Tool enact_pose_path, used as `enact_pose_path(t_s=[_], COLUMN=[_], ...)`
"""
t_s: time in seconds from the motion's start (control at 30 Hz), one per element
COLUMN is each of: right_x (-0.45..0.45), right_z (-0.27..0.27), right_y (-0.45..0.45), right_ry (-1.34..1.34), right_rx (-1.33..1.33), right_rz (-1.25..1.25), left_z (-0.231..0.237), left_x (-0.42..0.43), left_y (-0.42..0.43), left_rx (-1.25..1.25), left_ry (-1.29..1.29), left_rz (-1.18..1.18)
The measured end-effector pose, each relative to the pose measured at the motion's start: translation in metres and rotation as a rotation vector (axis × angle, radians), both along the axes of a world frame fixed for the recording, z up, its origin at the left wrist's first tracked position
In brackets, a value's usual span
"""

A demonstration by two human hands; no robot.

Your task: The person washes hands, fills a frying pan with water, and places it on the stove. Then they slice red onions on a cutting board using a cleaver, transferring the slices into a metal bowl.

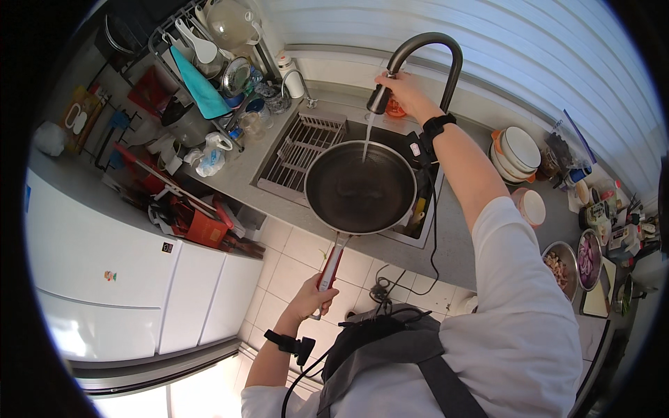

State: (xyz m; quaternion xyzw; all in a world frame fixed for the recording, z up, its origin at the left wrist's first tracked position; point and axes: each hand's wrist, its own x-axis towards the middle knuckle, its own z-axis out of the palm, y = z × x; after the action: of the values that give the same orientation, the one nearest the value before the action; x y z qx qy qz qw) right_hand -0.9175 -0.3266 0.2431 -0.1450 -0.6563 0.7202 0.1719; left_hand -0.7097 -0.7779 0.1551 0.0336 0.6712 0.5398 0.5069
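My left hand grips the red and silver handle of a dark frying pan, which is held level over the kitchen sink. Up at the back, my right hand is closed around the spray head of a dark gooseneck faucet. A stream of water runs from it into the far part of the pan. The pan hides much of the basin. Left of it, a slatted drying rack spans the sink.
Bowls with orange handles are stacked right on the counter, near metal bowls of chopped meat and sliced purple onion. A utensil rack stands back left, above a plastic bag. Black cables hang by the counter edge.
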Motion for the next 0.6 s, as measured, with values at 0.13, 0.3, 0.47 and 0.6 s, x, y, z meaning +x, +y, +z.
enact_pose_path(t_s=[0.13,0.3,0.47,0.6], right_x=[0.008,0.037,0.065,0.085], right_z=[-0.022,-0.042,-0.079,-0.102], right_y=[-0.002,-0.017,-0.047,-0.061], right_ry=[0.008,-0.108,-0.053,-0.160], right_rx=[-0.076,0.040,-0.054,-0.009], right_rz=[0.135,0.155,0.131,0.120], left_z=[-0.003,-0.003,-0.002,0.001], left_x=[-0.001,-0.008,-0.015,-0.020], left_y=[-0.003,-0.009,-0.011,-0.013], left_rx=[0.006,0.045,0.048,0.056], left_ry=[0.001,0.013,0.005,-0.034], left_rz=[0.010,-0.040,-0.058,-0.057])
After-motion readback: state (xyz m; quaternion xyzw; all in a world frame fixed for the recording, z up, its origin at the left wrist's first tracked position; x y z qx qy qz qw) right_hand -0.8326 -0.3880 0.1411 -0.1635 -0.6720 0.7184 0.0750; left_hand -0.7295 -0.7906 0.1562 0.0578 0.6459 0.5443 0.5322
